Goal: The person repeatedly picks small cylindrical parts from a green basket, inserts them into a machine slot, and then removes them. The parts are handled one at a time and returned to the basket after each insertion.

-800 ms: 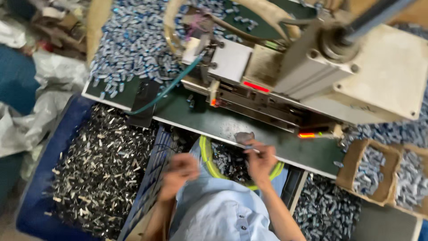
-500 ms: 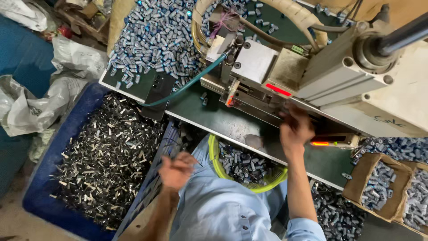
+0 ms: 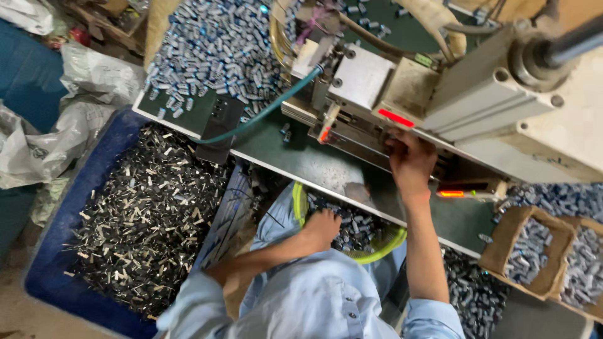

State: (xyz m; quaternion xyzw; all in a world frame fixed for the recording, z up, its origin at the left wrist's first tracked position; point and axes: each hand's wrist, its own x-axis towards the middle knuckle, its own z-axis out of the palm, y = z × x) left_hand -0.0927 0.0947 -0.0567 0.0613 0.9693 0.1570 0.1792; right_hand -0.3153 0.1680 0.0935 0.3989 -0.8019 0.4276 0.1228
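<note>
Two hands at work: left hand (image 3: 321,227) down in the yellow-green basket (image 3: 383,242) of small grey metal parts (image 3: 355,225), fingers curled among them, right hand (image 3: 409,162) up at the press machine (image 3: 402,107), fingers bent against its slot, grip unclear.

A green-topped bench (image 3: 295,157) with a pale front edge runs slantwise. Against its far edge sits a grey metal machine (image 3: 440,94). A heap of small silvery-blue cylinders (image 3: 213,50) covers the left end, beside a flat black box (image 3: 220,129) near the front edge. A few loose cylinders (image 3: 286,130) lie mid-bench. An open cardboard box (image 3: 534,251) of cylinders sits at the right end.
</note>
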